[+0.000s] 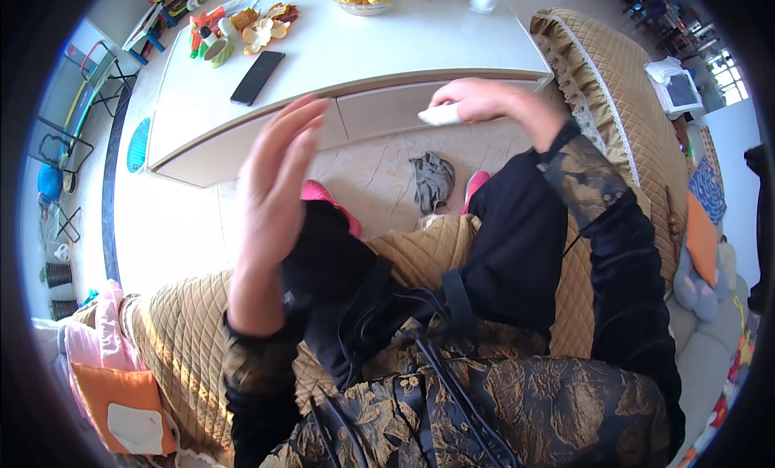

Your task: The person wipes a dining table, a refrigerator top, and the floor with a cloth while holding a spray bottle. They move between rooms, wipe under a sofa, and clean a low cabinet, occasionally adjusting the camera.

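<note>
Left hand: my left hand (274, 173), mid-frame, raised flat, fingers spread, empty.
Right hand: my right hand (484, 100), upper centre, clasps a small white folded cloth (440, 115) against the glossy white table's (363, 56) edge.
Progress: wiping looks underway; grey rag (432, 181) lies on the floor.

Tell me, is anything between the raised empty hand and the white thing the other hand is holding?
Nothing visible blocks it. The left hand is raised, open and empty; the right hand holds a small white object by the table edge. Only floor shows between them.
</note>
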Tool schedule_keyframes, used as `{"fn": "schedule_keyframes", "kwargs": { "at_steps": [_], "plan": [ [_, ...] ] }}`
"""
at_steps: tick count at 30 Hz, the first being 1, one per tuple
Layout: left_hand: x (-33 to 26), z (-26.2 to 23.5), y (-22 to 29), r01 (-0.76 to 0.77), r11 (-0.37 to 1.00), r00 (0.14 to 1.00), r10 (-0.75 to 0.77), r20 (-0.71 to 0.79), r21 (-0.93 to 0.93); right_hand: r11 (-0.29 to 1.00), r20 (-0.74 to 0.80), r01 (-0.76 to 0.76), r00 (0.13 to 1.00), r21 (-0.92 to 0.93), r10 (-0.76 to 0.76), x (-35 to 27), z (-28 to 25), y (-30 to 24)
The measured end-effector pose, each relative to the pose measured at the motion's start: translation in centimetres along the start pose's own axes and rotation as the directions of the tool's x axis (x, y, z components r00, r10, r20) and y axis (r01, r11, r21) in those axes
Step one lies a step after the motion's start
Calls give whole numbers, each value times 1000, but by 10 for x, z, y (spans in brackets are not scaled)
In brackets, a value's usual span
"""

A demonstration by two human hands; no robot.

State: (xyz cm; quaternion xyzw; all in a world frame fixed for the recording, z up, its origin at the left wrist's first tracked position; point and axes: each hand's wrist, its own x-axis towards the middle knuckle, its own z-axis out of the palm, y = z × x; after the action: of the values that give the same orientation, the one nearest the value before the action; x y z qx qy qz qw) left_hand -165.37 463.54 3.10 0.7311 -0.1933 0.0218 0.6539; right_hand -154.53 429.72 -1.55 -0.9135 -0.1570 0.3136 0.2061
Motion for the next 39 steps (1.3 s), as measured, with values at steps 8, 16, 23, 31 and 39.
{"fn": "schedule_keyframes", "kwargs": {
  "at_steps": [8, 16, 23, 31, 39],
  "plan": [
    [88, 52, -119, 551, 825, 833, -536, 133, -125, 923, 192, -384, 909, 40, 370, 150, 122, 84],
    [94, 46, -126, 259, 901, 796, -404, 452, 348, 372, 136, -753, 516, 543, 846, 202, 283, 185],
    [131, 57, -135, 291, 754, 586, -627, 513, 589, 294, 82, -903, 334, 312, 939, 239, 337, 186],
    [136, 81, -133, 201, 721, 529, -649, 547, 663, 892, -349, -444, 825, 86, 445, 229, 402, 107],
    [124, 77, -143, 165, 682, 544, -666, 511, 713, 960, -144, -235, 956, 154, 257, 193, 404, 170]
  ]
}}
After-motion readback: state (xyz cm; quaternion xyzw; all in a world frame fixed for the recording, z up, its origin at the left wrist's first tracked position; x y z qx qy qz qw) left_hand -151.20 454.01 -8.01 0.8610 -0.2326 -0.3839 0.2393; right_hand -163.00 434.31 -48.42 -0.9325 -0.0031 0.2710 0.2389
